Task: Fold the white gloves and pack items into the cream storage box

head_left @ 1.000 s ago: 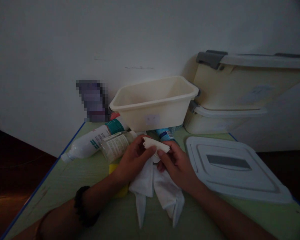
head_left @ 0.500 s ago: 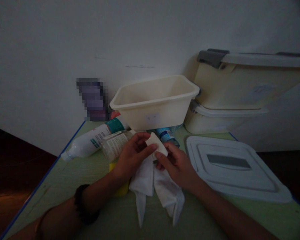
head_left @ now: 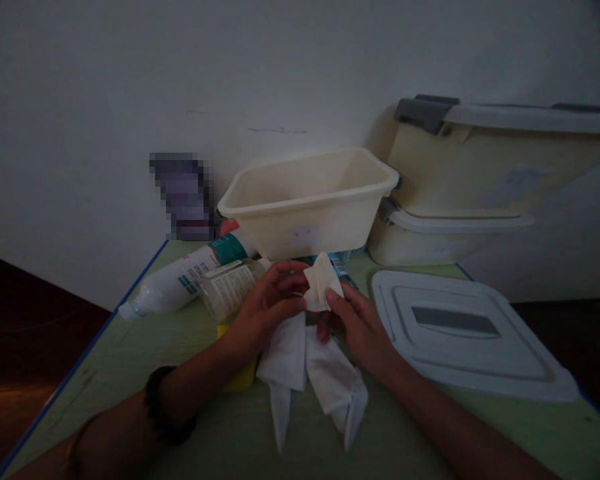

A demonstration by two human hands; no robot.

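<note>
My right hand (head_left: 363, 323) pinches a small cream piece (head_left: 321, 281) that looks like folded cloth or paper, its thumb on the front. The piece stands upright with creases and a pointed top. My left hand (head_left: 267, 310) is close against its left edge, thumb and fingers apart; whether the tips touch it is hard to see. Below the hands lie two white cloths (head_left: 284, 353) with narrow tails toward me. A yellow item (head_left: 241, 377) is partly covered by my left wrist. Behind the piece, a blue-labelled container (head_left: 341, 267) is mostly hidden.
A cream open bin (head_left: 305, 230) stands against the wall. To its left are a white bottle (head_left: 167, 287), a clear labelled bottle (head_left: 230, 290) and a pixelated upright object (head_left: 183, 197). Lidded boxes (head_left: 480, 167) are stacked at right, near a flat grey-white lid (head_left: 460, 360).
The cream piece has turned from a lengthwise, rolled look to standing upright in my right fingers. My left thumb has slid off its face to the left edge.
</note>
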